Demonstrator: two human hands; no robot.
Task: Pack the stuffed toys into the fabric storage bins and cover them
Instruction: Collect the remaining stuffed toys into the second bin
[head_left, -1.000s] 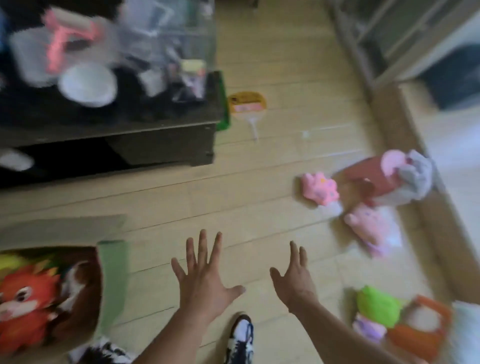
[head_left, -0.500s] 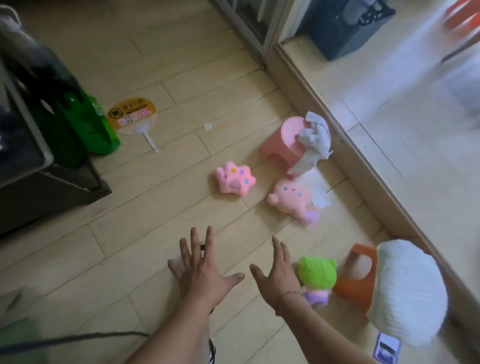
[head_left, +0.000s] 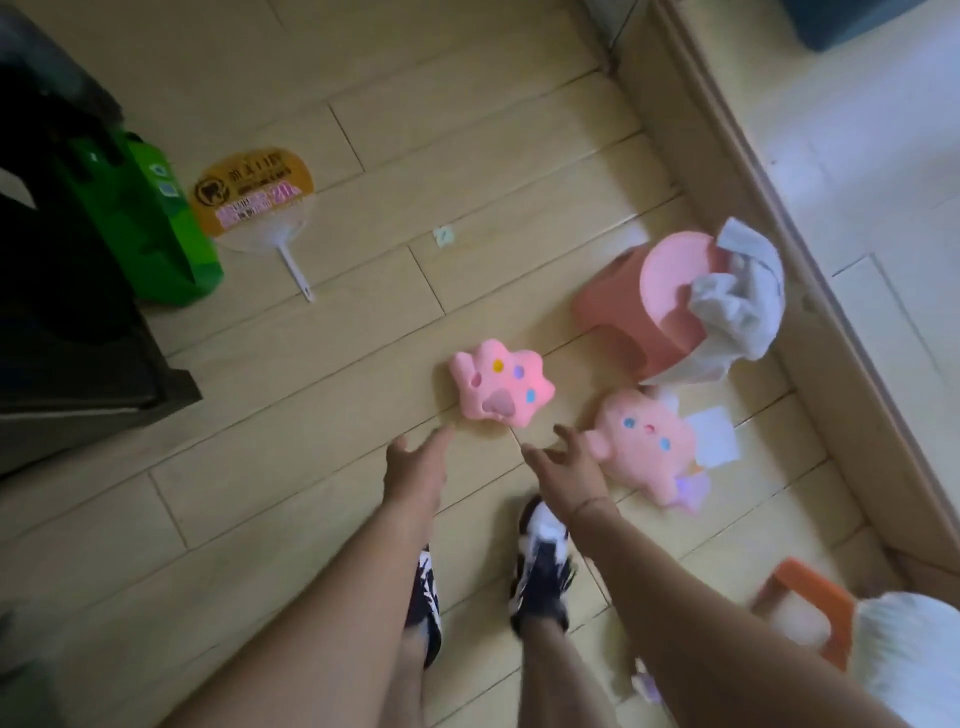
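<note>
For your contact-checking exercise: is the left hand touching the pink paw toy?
Apart. The head view shows bare floor between the left hand and the pink paw toy.

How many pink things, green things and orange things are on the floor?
Pink: 3 – paw plush, round-faced plush, pink stool
Green: 1 – green bag
Orange: 2 – hand fan, orange stool
Total: 6
</note>
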